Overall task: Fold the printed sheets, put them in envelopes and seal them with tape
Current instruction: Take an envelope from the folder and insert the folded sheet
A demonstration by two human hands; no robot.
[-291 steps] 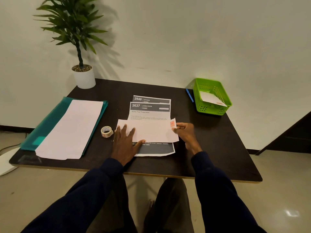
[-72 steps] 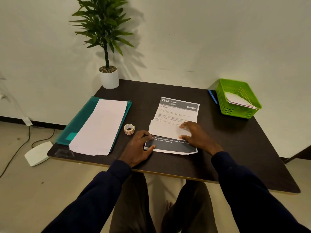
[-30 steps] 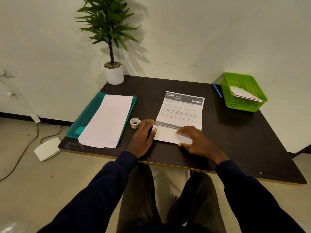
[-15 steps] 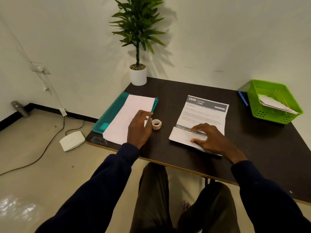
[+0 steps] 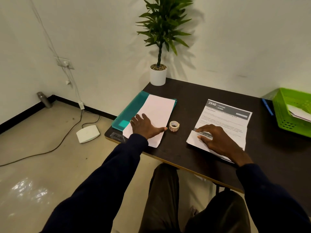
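A printed sheet headed "2940 KITCHEN" lies on the dark table. On its near end rests a folded sheet, and my right hand presses on it with spread fingers. My left hand lies flat, fingers apart, on the stack of white envelopes that sits on a teal folder at the table's left. A small roll of tape stands between the two hands, close to my left thumb.
A green basket holding sealed envelopes stands at the right edge, a blue pen beside it. A potted plant occupies the far left corner. On the floor left of the table lie a white device and cables.
My left hand has gone from the folded sheet past the tape roll onto the envelope stack. My right hand stays on the folded sheet. The view has swung left.
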